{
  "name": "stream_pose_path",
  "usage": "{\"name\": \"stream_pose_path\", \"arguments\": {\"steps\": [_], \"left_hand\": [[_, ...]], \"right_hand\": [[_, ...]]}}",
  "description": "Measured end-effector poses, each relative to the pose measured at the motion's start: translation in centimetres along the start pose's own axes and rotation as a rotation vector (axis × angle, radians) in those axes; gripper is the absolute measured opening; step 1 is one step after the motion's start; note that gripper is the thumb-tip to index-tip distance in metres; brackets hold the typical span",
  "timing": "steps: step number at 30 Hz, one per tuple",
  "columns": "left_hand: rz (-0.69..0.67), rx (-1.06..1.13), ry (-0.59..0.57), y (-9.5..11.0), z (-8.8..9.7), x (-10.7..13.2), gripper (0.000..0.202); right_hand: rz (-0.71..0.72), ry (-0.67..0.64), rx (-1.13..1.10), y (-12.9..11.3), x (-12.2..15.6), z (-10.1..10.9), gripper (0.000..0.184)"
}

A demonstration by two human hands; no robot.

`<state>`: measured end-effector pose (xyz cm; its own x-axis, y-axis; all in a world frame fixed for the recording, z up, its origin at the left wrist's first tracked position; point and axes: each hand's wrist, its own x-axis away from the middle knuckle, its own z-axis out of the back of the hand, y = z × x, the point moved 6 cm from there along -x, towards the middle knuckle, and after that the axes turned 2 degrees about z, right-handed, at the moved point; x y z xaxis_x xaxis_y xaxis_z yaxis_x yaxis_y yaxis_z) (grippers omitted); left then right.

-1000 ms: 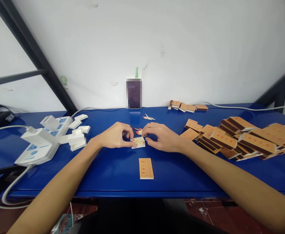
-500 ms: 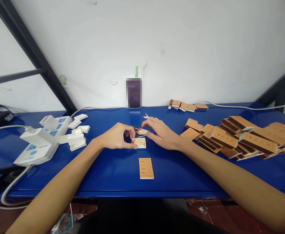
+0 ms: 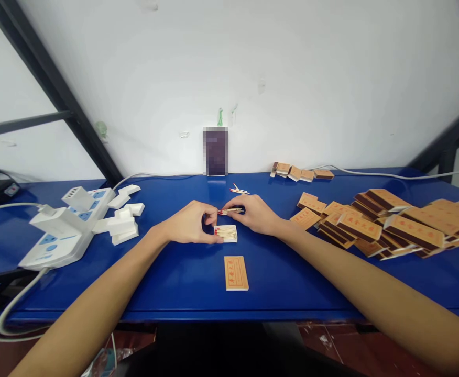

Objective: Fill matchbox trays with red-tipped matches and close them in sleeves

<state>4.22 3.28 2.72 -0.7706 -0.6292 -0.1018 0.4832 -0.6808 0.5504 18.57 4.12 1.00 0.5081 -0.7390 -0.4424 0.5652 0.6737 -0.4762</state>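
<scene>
My left hand (image 3: 192,222) grips the left end of a white matchbox tray (image 3: 235,236), thumb in front and fingers behind. Red-tipped matches (image 3: 225,231) lie inside the tray. Just beyond it, my right hand (image 3: 255,213) pinches a bundle of matches (image 3: 231,210) between thumb and fingers, red heads pointing left toward my left fingertips. A few loose matches (image 3: 239,190) rest on the blue table behind my right hand. Closer to me, an orange matchbox (image 3: 236,273) with red print lies flat.
To the right spreads a heap of orange matchboxes (image 3: 371,222), with a short row of matchboxes (image 3: 300,172) by the wall. White empty trays (image 3: 123,225) are piled at the left beside a power strip (image 3: 68,230). A pixelated dark object (image 3: 216,152) stands against the wall.
My right hand has closed on the bundle of matches, which was lying loose-looking behind the tray, and drawn it together. My left hand stays on the tray.
</scene>
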Motion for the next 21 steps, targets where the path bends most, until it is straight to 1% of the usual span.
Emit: {"name": "stream_pose_path", "arguments": {"steps": [5,7,10,13,15,17,21], "left_hand": [[0.003,-0.013,0.058,-0.4,0.1,0.0,0.047],[0.010,-0.008,0.068,-0.6,0.2,0.0,0.047],[0.020,0.012,0.075,-0.8,0.3,0.0,0.047],[0.027,0.048,0.079,-0.9,0.3,0.0,0.048],[0.026,0.066,0.079,-0.8,0.3,0.0,0.048],[0.021,0.070,0.078,-0.7,0.2,0.0,0.047],[0.004,0.065,0.076,-0.5,0.1,0.0,0.046]], "right_hand": [[0.005,0.057,0.009,0.2,0.1,0.2,0.015],[0.005,0.088,0.000,0.0,0.3,0.9,0.015],[0.003,0.116,-0.043,-0.9,0.7,2.2,0.015],[0.050,0.028,-0.068,-2.5,1.2,2.6,0.013],[0.095,-0.060,-0.019,-3.2,1.5,2.1,0.015],[0.136,-0.121,0.049,-3.7,1.6,1.3,0.016],[0.182,-0.151,0.107,-3.8,1.5,0.0,0.017]]}}
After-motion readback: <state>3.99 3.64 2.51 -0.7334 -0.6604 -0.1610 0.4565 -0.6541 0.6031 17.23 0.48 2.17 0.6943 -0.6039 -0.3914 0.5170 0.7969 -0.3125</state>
